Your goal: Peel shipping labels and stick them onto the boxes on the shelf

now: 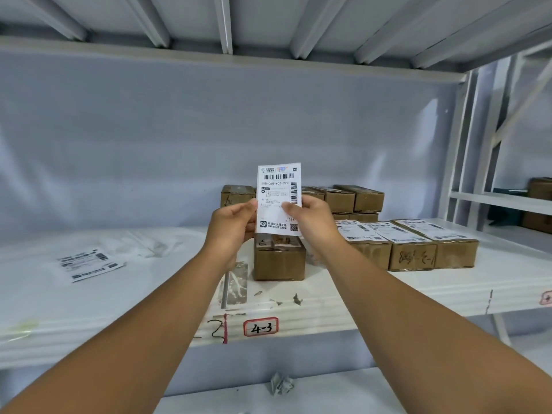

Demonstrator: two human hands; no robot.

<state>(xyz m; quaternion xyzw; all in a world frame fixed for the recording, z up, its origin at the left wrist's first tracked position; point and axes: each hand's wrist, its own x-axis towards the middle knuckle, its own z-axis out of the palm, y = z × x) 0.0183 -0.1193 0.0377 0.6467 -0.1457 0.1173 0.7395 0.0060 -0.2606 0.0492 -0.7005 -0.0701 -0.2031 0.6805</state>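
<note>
Above the plain box (279, 258): the shipping label (279, 186) is held upright with its printed face to the camera, its lower edge just over the box top; contact cannot be told.
Left hand (231, 225): pinches the label's left edge at mid height.
Right hand (313, 218): pinches the label's right edge, thumb lying across the print.
Right of the plain box: three labelled boxes (412, 243) stand side by side, a narrow gap away.
Behind the plain box: stacked brown boxes (352, 198).
Left of the plain box: a wide stretch of bare white shelf (418, 291) board, with a loose label sheet (89, 262) lying flat, well apart.
In front of the plain box: a grey strip (236, 282) and paper scraps (295, 298) lie before the shelf's front edge, which bears a "4-3" tag (260, 326).
Below the plain box: crumpled paper (280, 383) on the lower level.
</note>
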